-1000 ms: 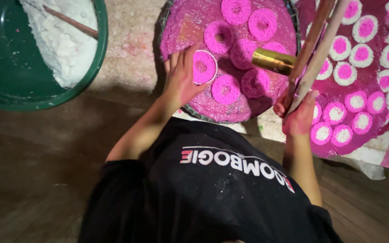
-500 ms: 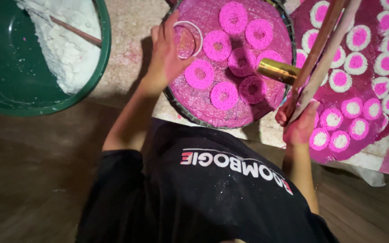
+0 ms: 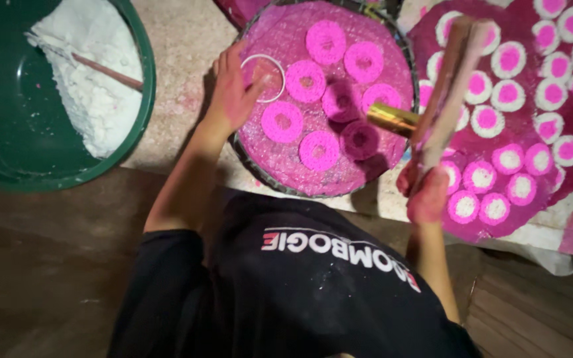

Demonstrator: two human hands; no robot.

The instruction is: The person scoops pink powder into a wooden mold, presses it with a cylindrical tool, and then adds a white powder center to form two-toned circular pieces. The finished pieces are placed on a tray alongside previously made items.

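Resting beside the left hand (image 3: 233,93), a round tray (image 3: 260,169) of pink powder carries pressed pink discs (image 3: 282,122); a green basin (image 3: 8,159) of white powder sits further left. Fingers curl loosely around a thin metal ring (image 3: 263,77). The right hand (image 3: 426,192) grips a wooden mallet (image 3: 452,73). A crooked ring could crumble neighbouring discs.

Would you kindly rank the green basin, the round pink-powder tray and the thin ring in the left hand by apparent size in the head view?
1. Green plastic basin, though the frame cuts it off.
2. Round tray of pink powder, close to it, so the order is unsure.
3. Thin metal ring at the left hand, clearly smallest.
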